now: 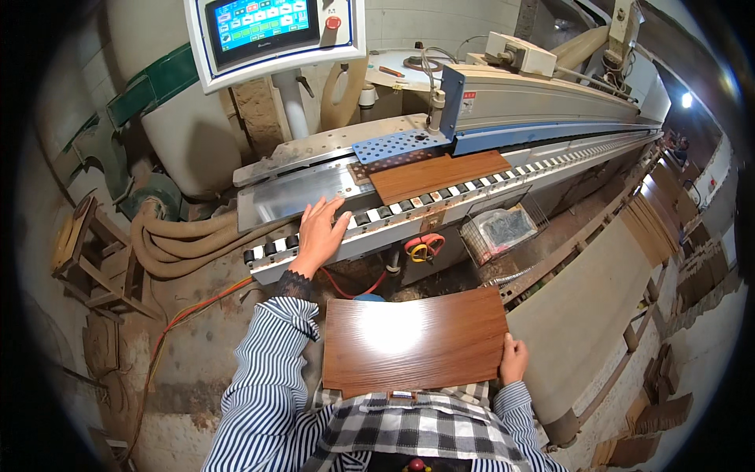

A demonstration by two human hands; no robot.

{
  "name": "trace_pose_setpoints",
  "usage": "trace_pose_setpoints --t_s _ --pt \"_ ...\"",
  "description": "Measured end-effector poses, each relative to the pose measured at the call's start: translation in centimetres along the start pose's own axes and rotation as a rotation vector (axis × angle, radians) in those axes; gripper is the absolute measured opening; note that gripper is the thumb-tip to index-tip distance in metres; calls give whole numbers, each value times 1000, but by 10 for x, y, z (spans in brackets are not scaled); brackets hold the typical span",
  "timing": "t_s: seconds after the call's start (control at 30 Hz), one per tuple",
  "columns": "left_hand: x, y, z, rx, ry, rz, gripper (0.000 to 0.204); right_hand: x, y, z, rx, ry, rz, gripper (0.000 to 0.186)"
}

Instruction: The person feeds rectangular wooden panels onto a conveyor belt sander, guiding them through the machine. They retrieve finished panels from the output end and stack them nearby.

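My left hand (pixel 318 234) lies over the near end of the machine's roller rail (pixel 370 217), its fingers spread and nothing in them. The fingertips reach the edge of the metal infeed plate (pixel 287 197). My right hand (pixel 513 360) grips the right edge of a brown wood-grain panel (pixel 448 338), which is in front of my body, with a bright glare on its face. Farther up, a second brown panel (pixel 440 177) rests on the machine beside the rollers, its far side close to a blue perforated plate (pixel 397 146).
A control screen (pixel 263 27) with a red button (pixel 333 23) stands at the upper left. Thick hoses (pixel 185 240) and a wooden stool (pixel 90 252) are at left. A wire basket (pixel 503 232) hangs below the rail. A long, flat surface (pixel 590 315) runs along the right.
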State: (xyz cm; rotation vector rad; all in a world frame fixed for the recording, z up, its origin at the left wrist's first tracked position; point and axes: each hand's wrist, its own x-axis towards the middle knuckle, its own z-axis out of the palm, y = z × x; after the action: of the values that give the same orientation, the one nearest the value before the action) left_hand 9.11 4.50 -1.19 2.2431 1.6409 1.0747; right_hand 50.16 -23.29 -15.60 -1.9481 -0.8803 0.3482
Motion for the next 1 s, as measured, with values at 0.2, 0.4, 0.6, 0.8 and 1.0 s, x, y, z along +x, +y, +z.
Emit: trace_pose_setpoints --t_s 0.2,0.4,0.6,0.8,1.0 --pt "-15 -2 -17 -350 103 -48 32 -1 10 -52 790 -495 309 25" --pt "-66 10 -57 -582 131 -163 30 18 -10 -51 943 -423 263 30" --pt "-117 49 -111 -253 35 86 45 43 -122 1 1054 -442 190 29" --pt "-119 22 -108 213 -120 112 56 83 -189 91 983 -712 196 32" --pt "-98 -34 -91 283 75 -39 42 77 -227 111 1246 -801 330 47"
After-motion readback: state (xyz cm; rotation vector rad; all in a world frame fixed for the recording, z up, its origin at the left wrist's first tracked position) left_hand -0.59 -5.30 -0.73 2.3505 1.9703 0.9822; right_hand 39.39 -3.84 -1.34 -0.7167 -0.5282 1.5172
